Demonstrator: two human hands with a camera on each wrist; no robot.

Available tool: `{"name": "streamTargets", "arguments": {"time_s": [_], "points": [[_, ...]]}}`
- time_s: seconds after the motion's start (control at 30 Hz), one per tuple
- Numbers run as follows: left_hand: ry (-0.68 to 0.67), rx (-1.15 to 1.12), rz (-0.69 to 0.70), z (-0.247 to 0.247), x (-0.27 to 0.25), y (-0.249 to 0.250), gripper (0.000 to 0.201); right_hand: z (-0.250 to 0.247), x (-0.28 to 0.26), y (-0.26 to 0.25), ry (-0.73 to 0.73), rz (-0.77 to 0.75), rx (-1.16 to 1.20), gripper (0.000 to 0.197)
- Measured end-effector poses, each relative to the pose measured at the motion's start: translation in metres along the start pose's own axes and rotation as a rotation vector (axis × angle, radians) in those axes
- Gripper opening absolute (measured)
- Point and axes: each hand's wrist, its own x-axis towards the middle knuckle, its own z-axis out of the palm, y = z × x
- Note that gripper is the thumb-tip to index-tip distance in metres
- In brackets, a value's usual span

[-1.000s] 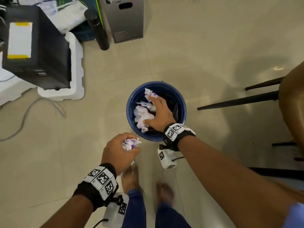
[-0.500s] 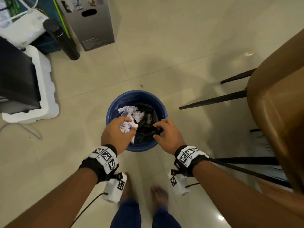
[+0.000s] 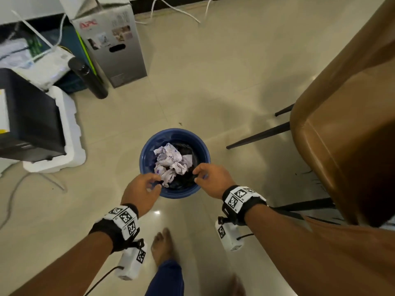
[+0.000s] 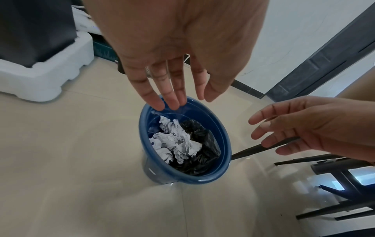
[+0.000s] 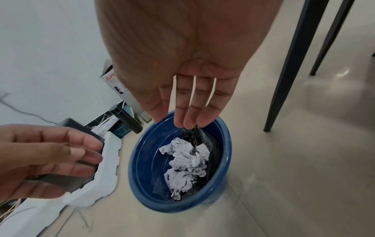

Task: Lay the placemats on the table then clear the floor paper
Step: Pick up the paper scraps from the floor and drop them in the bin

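A blue bin (image 3: 147, 150) (image 4: 223, 141) (image 5: 140, 160) stands on the tiled floor in front of my feet. Crumpled white paper with purple print (image 3: 170, 162) (image 4: 174, 141) (image 5: 186, 162) lies inside it on a black liner (image 3: 188, 178) (image 4: 202, 144). My left hand (image 3: 147, 185) (image 4: 174, 89) (image 5: 46, 158) hovers above the bin's near left rim, fingers relaxed and empty. Above the near right rim hangs my right hand (image 3: 210, 177) (image 4: 304, 126) (image 5: 188, 110), also empty with loose straight fingers.
A brown table (image 3: 346, 129) with dark legs (image 3: 258, 135) stands to the right. On the left are a black device in white foam (image 3: 53, 133), a black bottle (image 3: 87, 80), a grey APC box (image 3: 113, 45) and loose cables. My bare foot (image 3: 161, 244) is just behind the bin.
My left hand let go of the crumpled paper, which now lies in the bin. Both hands have lifted clear of the bin, and my view has risen.
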Motion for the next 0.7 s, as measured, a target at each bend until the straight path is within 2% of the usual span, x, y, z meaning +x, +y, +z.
{"name": "streamTargets", "arguments": {"time_s": [0.2,0.33,0.53,0.6,0.7], "points": [[0.038,-0.004,-0.029,-0.021,-0.086,0.017,0.017,-0.025,-0.072,-0.022,-0.096,-0.099,-0.083,0.021],[0.134,0.012,0.008,-0.021,-0.173,0.055,0.014,-0.055,-0.158,-0.030,-0.028,-0.216,-0.145,0.024],[0.227,-0.025,0.092,0.025,-0.306,0.141,0.011,-0.120,-0.340,-0.004,0.155,-0.311,-0.044,0.022],[0.209,-0.058,0.131,0.054,-0.351,0.178,0.011,-0.141,-0.410,0.024,0.286,-0.331,0.010,0.026],[0.108,-0.076,0.215,0.102,-0.413,0.235,0.015,-0.161,-0.508,0.075,0.553,-0.354,0.006,0.031]]}}
